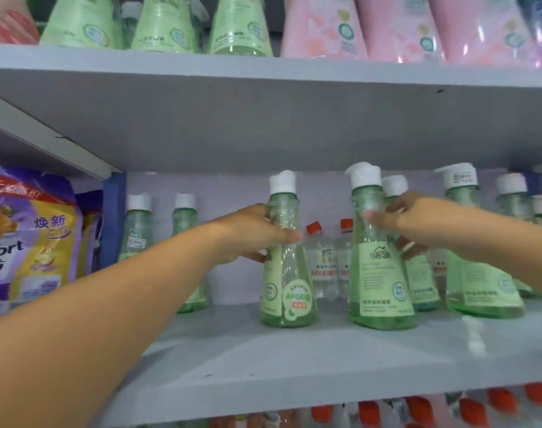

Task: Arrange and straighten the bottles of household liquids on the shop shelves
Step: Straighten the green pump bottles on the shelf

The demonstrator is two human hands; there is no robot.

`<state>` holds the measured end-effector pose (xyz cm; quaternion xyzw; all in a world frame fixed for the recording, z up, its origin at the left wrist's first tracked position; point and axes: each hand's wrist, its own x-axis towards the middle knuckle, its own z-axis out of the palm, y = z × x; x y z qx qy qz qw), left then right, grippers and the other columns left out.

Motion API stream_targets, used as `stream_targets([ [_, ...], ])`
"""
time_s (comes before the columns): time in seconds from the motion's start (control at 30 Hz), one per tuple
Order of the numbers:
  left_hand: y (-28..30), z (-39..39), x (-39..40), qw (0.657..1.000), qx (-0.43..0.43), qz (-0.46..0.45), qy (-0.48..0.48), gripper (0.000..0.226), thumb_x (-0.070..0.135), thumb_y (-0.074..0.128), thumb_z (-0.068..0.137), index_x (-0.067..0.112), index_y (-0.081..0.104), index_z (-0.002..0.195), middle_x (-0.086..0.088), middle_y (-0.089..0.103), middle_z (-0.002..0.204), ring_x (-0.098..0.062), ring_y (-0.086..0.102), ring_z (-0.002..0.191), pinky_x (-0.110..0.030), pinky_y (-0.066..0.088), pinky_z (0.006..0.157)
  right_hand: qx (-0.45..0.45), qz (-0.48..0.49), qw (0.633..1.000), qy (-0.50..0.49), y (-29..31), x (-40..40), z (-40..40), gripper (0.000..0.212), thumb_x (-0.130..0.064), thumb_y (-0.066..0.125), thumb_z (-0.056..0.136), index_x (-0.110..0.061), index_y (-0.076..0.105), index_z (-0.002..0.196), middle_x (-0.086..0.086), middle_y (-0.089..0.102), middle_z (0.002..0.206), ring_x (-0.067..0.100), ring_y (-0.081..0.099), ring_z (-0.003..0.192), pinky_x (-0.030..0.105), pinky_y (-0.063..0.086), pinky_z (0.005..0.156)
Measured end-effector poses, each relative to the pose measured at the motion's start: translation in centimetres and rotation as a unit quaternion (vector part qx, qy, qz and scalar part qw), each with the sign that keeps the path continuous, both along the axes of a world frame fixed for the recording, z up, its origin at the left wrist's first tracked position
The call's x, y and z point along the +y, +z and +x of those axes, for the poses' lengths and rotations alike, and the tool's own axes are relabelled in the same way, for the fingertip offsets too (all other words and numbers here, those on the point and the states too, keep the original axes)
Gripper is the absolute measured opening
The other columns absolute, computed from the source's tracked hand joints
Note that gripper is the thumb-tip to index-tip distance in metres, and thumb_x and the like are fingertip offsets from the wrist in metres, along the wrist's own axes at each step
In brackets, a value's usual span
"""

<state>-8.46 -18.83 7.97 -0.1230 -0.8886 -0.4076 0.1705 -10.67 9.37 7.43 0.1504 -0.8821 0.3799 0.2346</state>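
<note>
On the middle shelf stand several green cone-shaped bottles with white caps. My left hand grips the neck of one green bottle that stands upright, its label turned partly sideways. My right hand holds a second green bottle at the neck, thumb in front and fingers curled behind; its label faces forward. More green bottles stand to the right, and two others stand far back on the left.
Two small clear bottles with red caps stand behind the held pair. Purple softener bags fill the left bay beyond a blue upright. The shelf above holds green bottles and pink pouches. Red-capped bottles sit on the shelf below.
</note>
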Motion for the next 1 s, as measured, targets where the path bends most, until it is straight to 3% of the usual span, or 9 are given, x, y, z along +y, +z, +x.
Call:
stream_targets([
  [0.17,0.0,-1.6,-2.8,0.974,0.043,-0.096,0.199,0.065,0.065,0.086,0.065,0.031,0.045,0.101,0.008,0.067,0.098,-0.009,0.069,0.081,-0.023,0.053,0.047,-0.048,-0.001,0.985,0.163,-0.5,-0.8,-1.3,0.036,-0.049,0.08,0.081,-0.029,0.069,0.109,-0.008,0.079,0.089,0.015,0.077,0.082,0.033,0.062,0.063],
  [0.23,-0.2,-2.0,-4.3,0.945,0.038,-0.151,0.287,0.076,0.073,0.083,0.062,0.025,0.044,0.107,0.004,0.064,0.094,-0.013,0.068,0.074,-0.024,0.048,0.045,-0.058,0.006,0.979,0.193,-0.6,-1.3,-1.9,0.033,-0.046,0.078,0.084,-0.027,0.068,0.109,-0.009,0.08,0.09,0.013,0.077,0.08,0.034,0.062,0.064],
  [0.33,-0.1,-2.6,-5.9,0.916,0.009,-0.192,0.353,0.086,0.081,0.072,0.069,0.011,0.055,0.116,-0.003,0.068,0.093,-0.019,0.067,0.073,-0.028,0.05,0.057,-0.061,0.018,0.977,0.204,-0.7,-1.7,-2.7,0.036,-0.049,0.078,0.083,-0.027,0.068,0.109,-0.007,0.08,0.092,0.016,0.078,0.081,0.039,0.064,0.071],
  [0.4,0.6,-2.7,-6.7,0.923,-0.029,-0.17,0.345,0.07,0.073,0.065,0.081,0.008,0.065,0.106,-0.012,0.076,0.087,-0.023,0.068,0.066,-0.03,0.058,0.066,-0.062,0.025,0.977,0.203,-0.6,-2.1,-3.2,0.038,-0.051,0.079,0.081,-0.029,0.068,0.109,-0.008,0.08,0.093,0.017,0.078,0.084,0.043,0.064,0.076],
  [0.53,1.8,-2.4,-7.2,0.946,-0.041,-0.121,0.297,0.033,0.035,0.069,0.096,0.008,0.069,0.113,-0.015,0.079,0.099,-0.022,0.077,0.076,-0.038,0.064,0.083,-0.07,0.029,0.971,0.225,0.0,-3.4,-4.2,0.036,-0.048,0.077,0.085,-0.032,0.068,0.115,-0.007,0.079,0.101,0.019,0.077,0.092,0.046,0.063,0.081],
  [0.63,1.2,-2.7,-6.7,0.952,-0.024,-0.09,0.291,0.03,0.026,0.069,0.099,0.006,0.06,0.119,-0.013,0.076,0.101,-0.023,0.079,0.079,-0.031,0.065,0.071,-0.088,0.024,0.964,0.251,0.2,-5.0,-4.5,0.037,-0.042,0.076,0.088,-0.029,0.065,0.12,-0.008,0.079,0.103,0.013,0.077,0.092,0.041,0.063,0.083],
  [0.73,0.9,-2.7,-6.4,0.949,-0.016,-0.078,0.305,0.027,0.025,0.069,0.099,0.011,0.053,0.116,-0.012,0.075,0.091,-0.017,0.076,0.065,-0.024,0.061,0.053,-0.087,0.027,0.96,0.266,0.0,-6.7,-5.0,0.032,-0.037,0.074,0.091,-0.023,0.063,0.117,-0.006,0.08,0.097,0.014,0.078,0.087,0.041,0.064,0.079],
  [0.93,0.2,-1.9,-6.4,0.958,0.002,-0.043,0.284,0.048,0.023,0.074,0.095,0.005,0.053,0.134,-0.015,0.073,0.092,-0.025,0.076,0.072,-0.035,0.066,0.071,-0.09,0.021,0.957,0.274,-0.3,-8.6,-5.6,0.024,-0.037,0.073,0.092,-0.027,0.063,0.11,-0.008,0.08,0.093,0.012,0.077,0.084,0.042,0.064,0.077],
  [1.0,0.8,-0.7,-5.9,0.962,0.042,-0.002,0.27,0.043,0.03,0.076,0.093,0.007,0.056,0.124,-0.015,0.072,0.094,-0.024,0.073,0.065,-0.036,0.066,0.07,-0.087,0.024,0.956,0.28,-0.3,-9.7,-5.2,0.022,-0.039,0.072,0.093,-0.028,0.063,0.109,-0.008,0.079,0.095,0.012,0.077,0.085,0.038,0.064,0.075],
])
